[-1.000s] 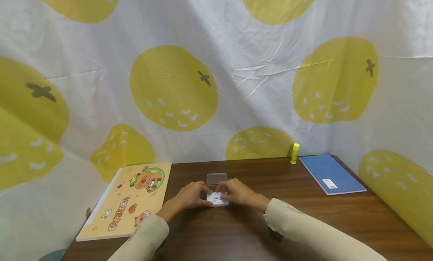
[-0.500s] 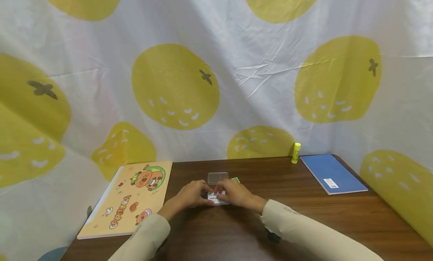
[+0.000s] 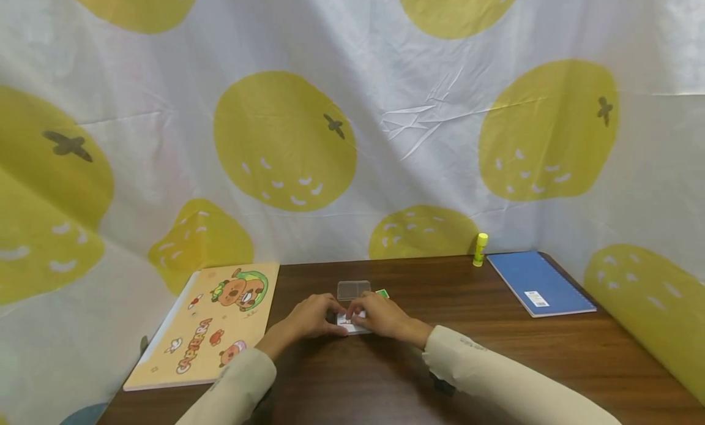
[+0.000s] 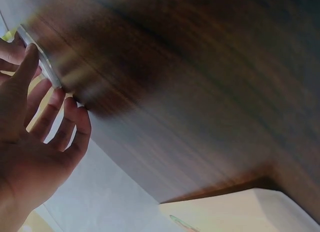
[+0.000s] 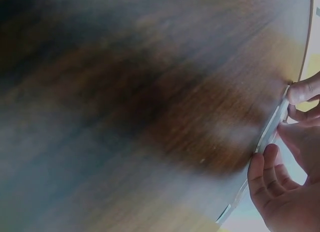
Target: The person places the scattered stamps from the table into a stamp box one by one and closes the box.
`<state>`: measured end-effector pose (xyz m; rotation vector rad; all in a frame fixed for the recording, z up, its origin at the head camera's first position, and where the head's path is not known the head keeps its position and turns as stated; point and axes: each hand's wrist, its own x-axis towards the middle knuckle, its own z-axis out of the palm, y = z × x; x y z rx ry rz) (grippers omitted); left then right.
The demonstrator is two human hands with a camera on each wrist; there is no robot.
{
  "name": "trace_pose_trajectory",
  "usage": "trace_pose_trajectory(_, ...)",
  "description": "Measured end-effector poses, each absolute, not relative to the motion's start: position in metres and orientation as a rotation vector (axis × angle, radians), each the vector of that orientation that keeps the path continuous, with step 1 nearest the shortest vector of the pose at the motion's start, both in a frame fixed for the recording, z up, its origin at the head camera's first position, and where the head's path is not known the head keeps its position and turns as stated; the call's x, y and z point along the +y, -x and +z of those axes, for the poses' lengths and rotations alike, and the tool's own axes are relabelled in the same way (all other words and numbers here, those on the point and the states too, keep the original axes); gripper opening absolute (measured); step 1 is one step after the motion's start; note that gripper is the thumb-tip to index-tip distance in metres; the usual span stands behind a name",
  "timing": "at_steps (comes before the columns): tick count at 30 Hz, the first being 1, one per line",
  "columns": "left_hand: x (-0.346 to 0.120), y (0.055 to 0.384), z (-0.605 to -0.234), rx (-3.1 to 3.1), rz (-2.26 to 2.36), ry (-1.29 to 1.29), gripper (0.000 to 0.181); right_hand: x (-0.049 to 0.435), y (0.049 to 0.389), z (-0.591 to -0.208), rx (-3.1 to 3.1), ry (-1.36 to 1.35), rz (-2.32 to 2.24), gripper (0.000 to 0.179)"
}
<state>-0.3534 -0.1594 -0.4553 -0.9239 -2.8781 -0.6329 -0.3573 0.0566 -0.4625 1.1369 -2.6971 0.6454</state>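
In the head view a small shallow clear plastic case [image 3: 360,333] lies on the table, with white cards [image 3: 344,321] bearing red print in it. My left hand [image 3: 313,316] holds the case at its left end, thumb at the near side and fingers at the far side. Over the right part, my right hand [image 3: 382,315] has its thumb and forefinger bent together on the top white card, covering much of it. Both wrist views show the case edge-on as a thin strip between the hands. A clear lid [image 3: 354,289] lies just behind; whether it joins the case is hidden.
A green-and-white card [image 3: 382,293] lies behind the right hand, partly covered. On the left is a large Capybara-printed book [image 3: 206,327]. A yellow glue stick [image 3: 480,250] stands at the back right beside a blue notebook [image 3: 540,284]. Fruit-patterned cloth hangs behind the table [image 3: 429,364].
The green-and-white card has come into view behind the right hand since a second ago. The right fingers have drawn closer together over the white card. The left hand keeps its hold.
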Motion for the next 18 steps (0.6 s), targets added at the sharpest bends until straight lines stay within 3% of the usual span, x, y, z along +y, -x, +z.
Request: trace_pose_trajectory(18,-0.1597,0.3534,-0.4578,-2.879,-0.631,0.91,0.045,0.0588,0.3563,-0.4603,-2.736,-1.131,0.652,0.008)
